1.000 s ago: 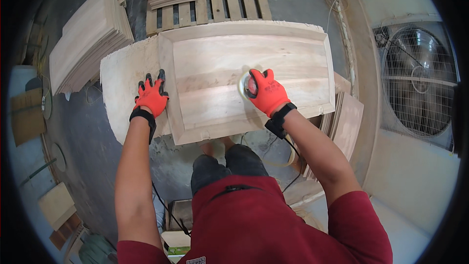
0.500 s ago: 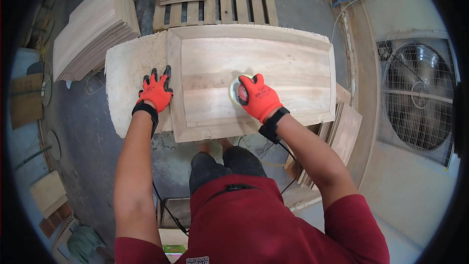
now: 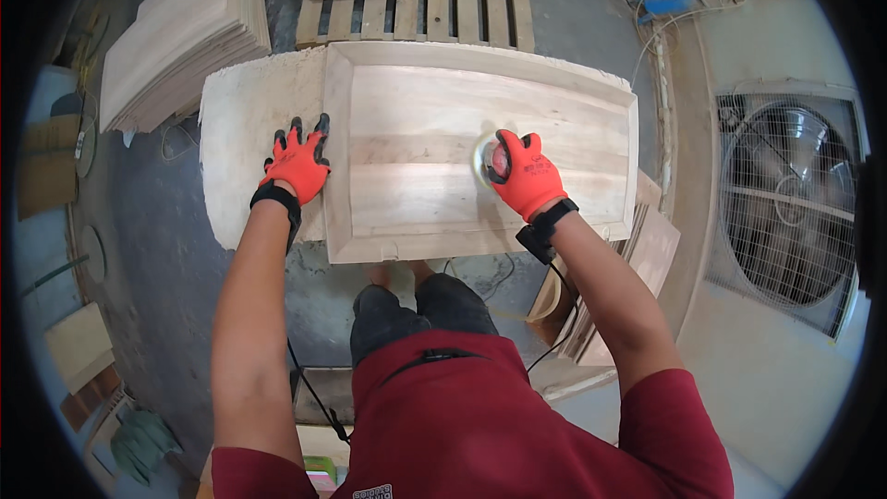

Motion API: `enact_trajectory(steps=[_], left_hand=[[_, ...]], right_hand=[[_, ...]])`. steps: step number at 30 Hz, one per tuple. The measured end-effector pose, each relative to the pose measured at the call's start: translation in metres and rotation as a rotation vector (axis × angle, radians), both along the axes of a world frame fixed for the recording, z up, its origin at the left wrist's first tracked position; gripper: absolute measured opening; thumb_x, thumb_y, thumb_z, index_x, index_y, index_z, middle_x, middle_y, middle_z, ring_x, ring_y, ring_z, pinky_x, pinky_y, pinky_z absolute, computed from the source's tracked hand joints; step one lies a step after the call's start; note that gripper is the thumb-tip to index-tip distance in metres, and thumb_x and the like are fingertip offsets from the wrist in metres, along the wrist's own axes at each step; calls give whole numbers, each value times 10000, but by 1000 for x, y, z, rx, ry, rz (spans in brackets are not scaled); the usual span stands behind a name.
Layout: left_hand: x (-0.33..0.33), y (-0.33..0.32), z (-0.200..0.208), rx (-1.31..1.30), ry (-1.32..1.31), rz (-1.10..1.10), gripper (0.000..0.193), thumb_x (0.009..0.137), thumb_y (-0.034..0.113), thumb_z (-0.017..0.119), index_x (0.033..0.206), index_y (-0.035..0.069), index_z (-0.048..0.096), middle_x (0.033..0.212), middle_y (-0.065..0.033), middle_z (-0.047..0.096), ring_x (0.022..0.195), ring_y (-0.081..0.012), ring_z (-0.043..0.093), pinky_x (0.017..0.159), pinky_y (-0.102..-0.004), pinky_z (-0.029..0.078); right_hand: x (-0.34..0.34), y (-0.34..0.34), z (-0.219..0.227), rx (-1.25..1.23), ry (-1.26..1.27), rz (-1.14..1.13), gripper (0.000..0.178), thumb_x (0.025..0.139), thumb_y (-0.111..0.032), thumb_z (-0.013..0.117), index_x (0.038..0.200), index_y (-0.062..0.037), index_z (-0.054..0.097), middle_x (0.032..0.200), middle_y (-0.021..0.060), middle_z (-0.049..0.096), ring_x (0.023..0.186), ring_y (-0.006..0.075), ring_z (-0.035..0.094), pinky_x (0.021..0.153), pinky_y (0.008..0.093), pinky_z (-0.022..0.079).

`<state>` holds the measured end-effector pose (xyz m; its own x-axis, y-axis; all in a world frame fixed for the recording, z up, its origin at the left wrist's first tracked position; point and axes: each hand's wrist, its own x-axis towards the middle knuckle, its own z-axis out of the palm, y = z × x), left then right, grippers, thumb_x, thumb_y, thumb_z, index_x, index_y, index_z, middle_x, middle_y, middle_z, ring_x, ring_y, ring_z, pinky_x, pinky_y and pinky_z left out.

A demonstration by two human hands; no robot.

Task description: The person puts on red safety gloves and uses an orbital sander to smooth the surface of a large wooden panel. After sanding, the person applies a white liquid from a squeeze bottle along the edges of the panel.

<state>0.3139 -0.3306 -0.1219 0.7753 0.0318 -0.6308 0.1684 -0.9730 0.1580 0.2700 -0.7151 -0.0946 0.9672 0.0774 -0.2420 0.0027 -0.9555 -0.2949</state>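
A pale wooden door panel [image 3: 416, 115] with a raised frame lies flat on a rough, light-coloured board [image 3: 249, 102] that sticks out on the left. In an orange glove with dark fingertips, my right hand [image 3: 531, 177] wraps round a round sander [image 3: 499, 163]. Its top is red and its pale disc rests on the middle of the panel. My left hand [image 3: 297, 166], gloved the same way, presses flat with fingers spread at the panel's left edge, partly on the board. Both wrists wear black straps.
Stacked panels stand at the far left [image 3: 185, 32] and on a wooden pallet [image 3: 462, 0] beyond the board. More boards [image 3: 642, 268] lean at the near right. A large caged fan [image 3: 790, 203] is set in the right wall. A cable hangs from my right wrist.
My right hand has slid the sander to the right along the panel. My left hand stays spread at the panel's left edge. The view has shifted slightly.
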Motion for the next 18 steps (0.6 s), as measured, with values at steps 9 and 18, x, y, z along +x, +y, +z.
enact_trajectory(steps=[9,18], left_hand=[[1,0,3,6,22,5,709,947,347,636,1596,331,352,1740,-90,100,1593,-378,101,1235,-610,229],[0,-2,8,-35,13,46,718,935,332,665,1587,323,365,1735,-114,110,1589,-393,109,1231,-620,232]], right_hand=[[0,82,4,36,50,185,639,816,-224,724,1410,-259,492,1320,240,494,960,433,687,823,501,573],[8,74,2,2,30,215,682,793,-209,751,1420,-248,485,1331,249,486,949,425,692,816,488,578]])
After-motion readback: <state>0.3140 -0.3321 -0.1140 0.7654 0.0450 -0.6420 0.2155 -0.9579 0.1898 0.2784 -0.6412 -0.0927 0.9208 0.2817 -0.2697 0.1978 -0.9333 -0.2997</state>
